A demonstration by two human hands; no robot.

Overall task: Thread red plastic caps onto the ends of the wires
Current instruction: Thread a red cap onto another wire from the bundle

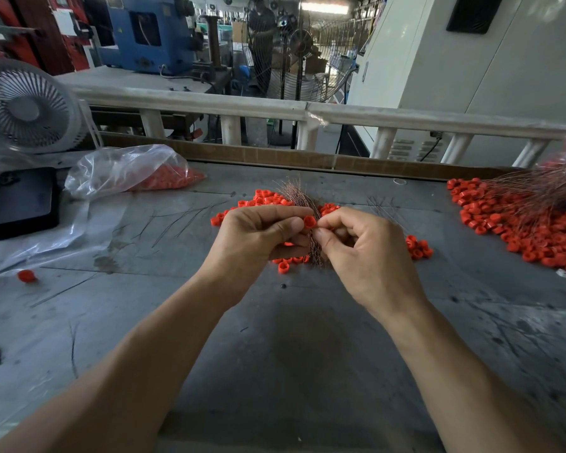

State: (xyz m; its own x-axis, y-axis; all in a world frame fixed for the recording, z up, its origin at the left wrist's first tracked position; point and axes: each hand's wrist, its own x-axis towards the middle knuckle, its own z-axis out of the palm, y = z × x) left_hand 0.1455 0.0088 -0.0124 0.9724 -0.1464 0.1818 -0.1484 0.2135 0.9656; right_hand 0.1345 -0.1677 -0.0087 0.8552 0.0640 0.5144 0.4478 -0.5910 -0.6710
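At mid-table, the left hand point(258, 235) pinches a red cap point(309, 221) against a wire bundle point(312, 246) the right hand point(360, 243) grips; loose caps point(265, 197) remain behind, finished capped wires point(517, 220) heap at the right edge.

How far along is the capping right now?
Done: a pile of capped wires lies at the right. In hand: the left hand pinches one red cap and holds the wire bundle; the right hand pinches at a wire. Left: loose caps beneath, plus a bag of caps.
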